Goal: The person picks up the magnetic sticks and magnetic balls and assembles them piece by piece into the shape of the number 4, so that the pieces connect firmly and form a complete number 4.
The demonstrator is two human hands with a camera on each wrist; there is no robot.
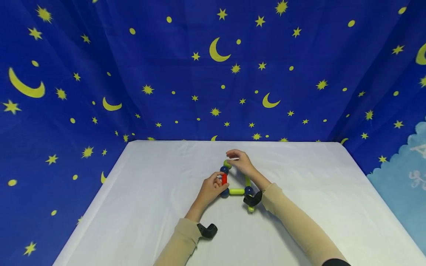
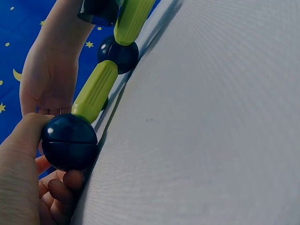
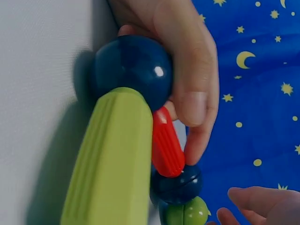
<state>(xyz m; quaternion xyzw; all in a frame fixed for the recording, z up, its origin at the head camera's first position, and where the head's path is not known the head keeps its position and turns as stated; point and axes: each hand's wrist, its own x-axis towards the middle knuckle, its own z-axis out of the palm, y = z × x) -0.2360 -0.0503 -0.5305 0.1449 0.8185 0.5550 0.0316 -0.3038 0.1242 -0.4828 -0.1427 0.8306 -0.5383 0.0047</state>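
Observation:
My left hand [image 1: 210,189] grips the red rod [image 1: 224,178] at the left side of a ball-and-rod toy figure. Dark blue balls sit at both of its ends: a near one [image 2: 69,143] beside the left thumb, and a far one [image 3: 180,185]. Beyond the far blue ball is a green ball [image 3: 187,212]. My right hand [image 1: 243,163] is beside that green ball, fingers loosely bent and none wrapped round it; whether a fingertip touches it I cannot tell. A yellow-green rod [image 1: 237,191] joins the near blue ball to another blue ball [image 1: 248,190] on the right.
More yellow-green rods, one far [image 1: 247,180] and one near [image 1: 251,209], extend from the right-hand blue ball. The right wrist's black camera [image 1: 253,198] partly covers that corner. White cloth [image 1: 133,207] covers the table; a blue starry curtain [image 1: 186,81] stands behind.

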